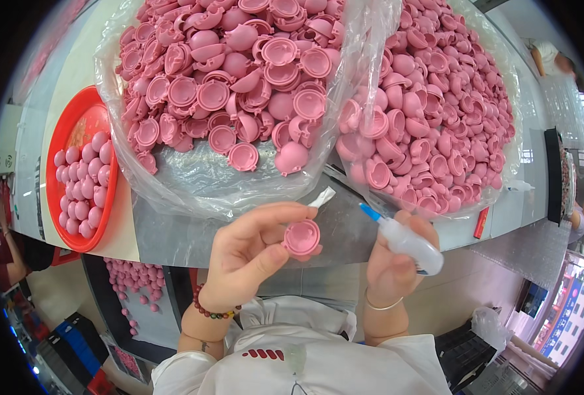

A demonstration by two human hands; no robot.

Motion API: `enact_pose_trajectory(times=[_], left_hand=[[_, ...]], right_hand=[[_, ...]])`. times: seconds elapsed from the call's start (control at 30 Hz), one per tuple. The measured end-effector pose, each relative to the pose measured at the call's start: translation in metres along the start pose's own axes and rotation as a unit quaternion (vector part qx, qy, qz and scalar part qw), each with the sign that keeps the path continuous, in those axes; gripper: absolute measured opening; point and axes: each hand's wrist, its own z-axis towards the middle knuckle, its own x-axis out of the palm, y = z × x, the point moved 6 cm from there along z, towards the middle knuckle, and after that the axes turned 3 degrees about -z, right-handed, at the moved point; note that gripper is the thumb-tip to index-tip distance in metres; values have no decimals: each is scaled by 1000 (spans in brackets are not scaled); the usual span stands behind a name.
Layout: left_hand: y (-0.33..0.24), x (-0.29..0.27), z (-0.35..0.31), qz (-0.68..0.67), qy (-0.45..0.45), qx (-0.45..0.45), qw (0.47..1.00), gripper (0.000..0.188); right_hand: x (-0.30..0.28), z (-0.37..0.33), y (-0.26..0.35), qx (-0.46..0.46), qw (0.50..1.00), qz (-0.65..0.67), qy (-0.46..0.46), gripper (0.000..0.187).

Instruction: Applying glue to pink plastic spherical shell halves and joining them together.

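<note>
A pink plastic half-shell sits between the fingers and thumb of my left hand, its hollow side facing up. In my right hand is a small white squeeze bottle with a blue nozzle, its tip pointing up and left. The nozzle is apart from the shell. A white crumpled strip shows just beyond my left fingertips. Ahead lie two clear plastic bags heaped with pink half-shells, one at left and one at right.
A red oval basin with several pink balls stands at far left. Below the table edge is a dark bin with more pink balls. A red object and a small white bottle lie at right. People work at both sides.
</note>
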Motion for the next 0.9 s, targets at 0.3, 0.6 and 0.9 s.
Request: enact_pose_trajectory(times=[0.3, 0.6, 0.9], left_hand=[[6, 3, 5, -108, 36, -33, 993, 42], [7, 4, 4, -95, 66, -54, 992, 40], [8, 3, 1, -130, 136, -64, 980, 41]], right_hand=[[19, 18, 44, -124, 983, 91, 98, 54], [35, 16, 60, -190, 974, -25, 120, 50], [38, 14, 57, -194, 972, -34, 130, 49]])
